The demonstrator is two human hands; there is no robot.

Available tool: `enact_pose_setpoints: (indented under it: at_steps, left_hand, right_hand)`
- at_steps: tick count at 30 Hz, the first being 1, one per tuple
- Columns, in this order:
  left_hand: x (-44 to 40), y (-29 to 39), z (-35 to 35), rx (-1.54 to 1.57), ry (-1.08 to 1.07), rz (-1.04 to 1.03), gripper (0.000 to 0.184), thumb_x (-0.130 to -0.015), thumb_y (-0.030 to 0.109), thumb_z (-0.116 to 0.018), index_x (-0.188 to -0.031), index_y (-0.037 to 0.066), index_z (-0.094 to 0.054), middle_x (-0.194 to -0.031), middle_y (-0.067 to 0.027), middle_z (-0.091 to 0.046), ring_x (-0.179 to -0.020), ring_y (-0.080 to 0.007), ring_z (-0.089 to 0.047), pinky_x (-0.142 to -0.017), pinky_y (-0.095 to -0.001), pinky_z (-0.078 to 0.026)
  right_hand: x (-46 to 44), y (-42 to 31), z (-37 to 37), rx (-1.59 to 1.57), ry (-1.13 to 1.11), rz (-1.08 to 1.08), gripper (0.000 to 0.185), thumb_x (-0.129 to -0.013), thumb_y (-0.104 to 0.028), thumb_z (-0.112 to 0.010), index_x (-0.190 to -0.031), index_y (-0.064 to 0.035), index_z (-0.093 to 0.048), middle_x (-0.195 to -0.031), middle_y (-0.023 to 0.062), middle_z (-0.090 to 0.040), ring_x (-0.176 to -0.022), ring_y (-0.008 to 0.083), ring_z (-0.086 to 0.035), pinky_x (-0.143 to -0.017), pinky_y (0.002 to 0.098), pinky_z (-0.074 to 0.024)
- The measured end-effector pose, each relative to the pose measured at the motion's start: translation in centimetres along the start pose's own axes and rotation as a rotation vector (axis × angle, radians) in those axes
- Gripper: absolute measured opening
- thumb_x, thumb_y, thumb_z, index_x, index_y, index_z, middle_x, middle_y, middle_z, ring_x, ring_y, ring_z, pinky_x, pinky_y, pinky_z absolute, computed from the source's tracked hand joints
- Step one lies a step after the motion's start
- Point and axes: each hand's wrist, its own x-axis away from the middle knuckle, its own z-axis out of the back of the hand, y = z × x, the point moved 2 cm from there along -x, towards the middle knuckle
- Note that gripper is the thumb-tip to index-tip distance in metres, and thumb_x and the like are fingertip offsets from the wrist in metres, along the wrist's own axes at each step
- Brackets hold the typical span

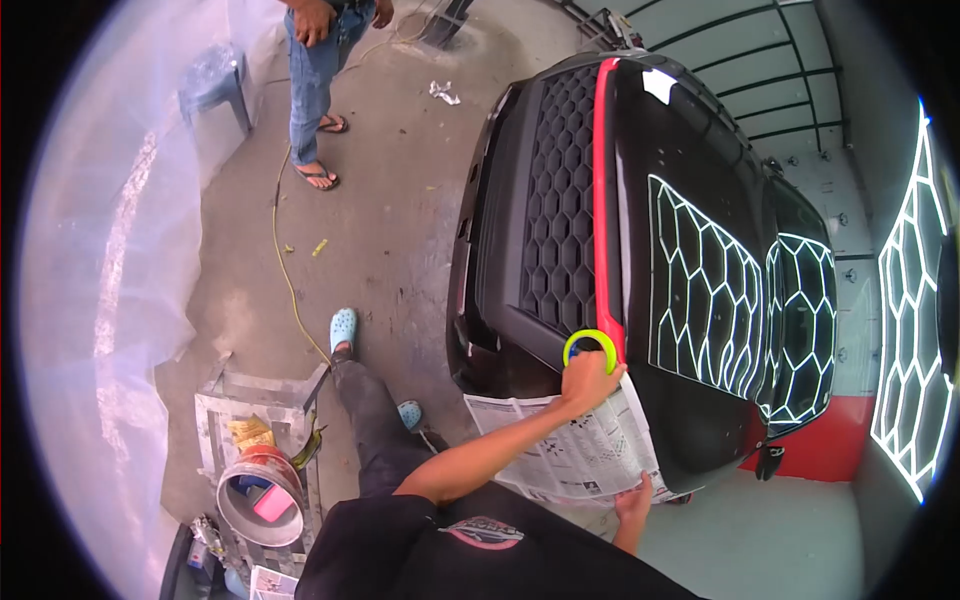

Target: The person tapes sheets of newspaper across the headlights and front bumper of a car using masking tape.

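Observation:
A yellow-green roll of tape (606, 345) is gripped in my left hand (590, 382), close to the lower end of the red strip (604, 200) along the car front. Below it, a sheet of newspaper (560, 450) lies over the corner of the dark bumper. My right hand (633, 505) has its fingers closed at the paper's edge; part of this hand is hard to see. The black honeycomb grille (562, 210) is just past the tape roll.
Another person (318, 85) in jeans and flip-flops stands at the upper left. A bucket (232, 510) with a pink item rests on a worn stand (210, 410). A yellow cord (281, 260) runs over the floor. Plastic sheeting (110, 250) hangs at the left.

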Motion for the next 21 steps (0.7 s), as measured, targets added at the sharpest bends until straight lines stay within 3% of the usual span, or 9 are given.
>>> enact_pose_setpoints:
  at_steps: [2, 5, 9, 12, 15, 18, 21]
  left_hand:
    - [-0.3, -0.6, -0.2, 0.043, -0.050, -0.021, 0.046, -0.087, 0.042, -0.077, -0.079, -0.003, -0.071, -0.075, -0.0252, -0.069, -0.071, -0.0433, -0.070, -0.065, -0.0530, -0.056]
    - [-1.6, -0.2, 1.3, 0.084, -0.285, 0.001, 0.039, -0.089, 0.036, -0.076, -0.084, -0.002, -0.072, -0.083, -0.0248, -0.071, -0.077, -0.0438, -0.070, -0.068, -0.0537, -0.056]
    - [-2.6, -0.9, 1.1, 0.115, -0.361, -0.092, 0.033, -0.090, 0.032, -0.074, -0.089, -0.001, -0.073, -0.085, -0.0246, -0.071, -0.078, -0.0427, -0.071, -0.068, -0.0535, -0.058]
    - [-3.5, -0.6, 2.1, 0.127, -0.508, -0.062, 0.031, -0.090, 0.031, -0.074, -0.089, 0.000, -0.074, -0.085, -0.0235, -0.072, -0.078, -0.0427, -0.072, -0.068, -0.0523, -0.058]
    - [-3.4, -1.1, 1.3, 0.148, -0.530, -0.075, 0.035, -0.089, 0.035, -0.074, -0.086, 0.000, -0.073, -0.081, -0.0211, -0.072, -0.076, -0.0417, -0.072, -0.067, -0.0517, -0.058]
    - [-3.9, -1.4, 1.1, 0.164, -0.585, -0.060, 0.030, -0.089, 0.031, -0.073, -0.088, 0.001, -0.074, -0.083, -0.0210, -0.074, -0.077, -0.0402, -0.073, -0.068, -0.0502, -0.059]
    - [-4.0, -1.5, 0.7, 0.183, -0.597, -0.072, 0.021, -0.085, 0.022, -0.072, -0.085, 0.001, -0.074, -0.082, -0.0206, -0.074, -0.075, -0.0395, -0.074, -0.066, -0.0496, -0.060]
  right_hand:
    - [1.0, -0.7, -1.2, 0.042, -0.049, -0.022, 0.072, -0.093, -0.046, -0.068, -0.149, -0.0065, -0.044, -0.148, 0.0137, -0.052, -0.137, 0.0332, -0.050, -0.116, 0.0516, -0.0380]
    - [1.8, -1.7, -2.7, 0.061, 0.080, -0.057, 0.070, -0.095, -0.045, -0.061, -0.150, -0.0054, -0.044, -0.152, 0.0127, -0.050, -0.140, 0.0333, -0.047, -0.118, 0.0534, -0.0355]
    - [2.2, -1.6, -4.4, -0.025, 0.287, -0.096, 0.067, -0.093, -0.040, -0.056, -0.150, -0.0053, -0.045, -0.152, 0.0123, -0.049, -0.141, 0.0330, -0.047, -0.117, 0.0553, -0.0359]
    - [1.5, -1.8, -4.2, 0.033, 0.312, -0.128, 0.068, -0.090, -0.037, -0.055, -0.150, -0.0060, -0.045, -0.152, 0.0121, -0.051, -0.140, 0.0339, -0.049, -0.115, 0.0554, -0.0385]
    - [0.4, -2.2, -2.8, 0.156, 0.279, -0.186, 0.072, -0.087, -0.041, -0.057, -0.150, -0.0076, -0.046, -0.152, 0.0104, -0.051, -0.138, 0.0329, -0.051, -0.113, 0.0520, -0.0416]
    - [0.1, -2.8, -2.1, 0.201, 0.562, -0.312, 0.077, -0.083, -0.046, -0.060, -0.150, -0.0092, -0.048, -0.152, 0.0082, -0.053, -0.136, 0.0313, -0.054, -0.112, 0.0481, -0.0433]
    - [-0.1, -3.3, -1.3, 0.256, 0.639, -0.366, 0.082, -0.081, -0.049, -0.062, -0.151, -0.0095, -0.047, -0.152, 0.0077, -0.053, -0.135, 0.0290, -0.055, -0.111, 0.0445, -0.0437]
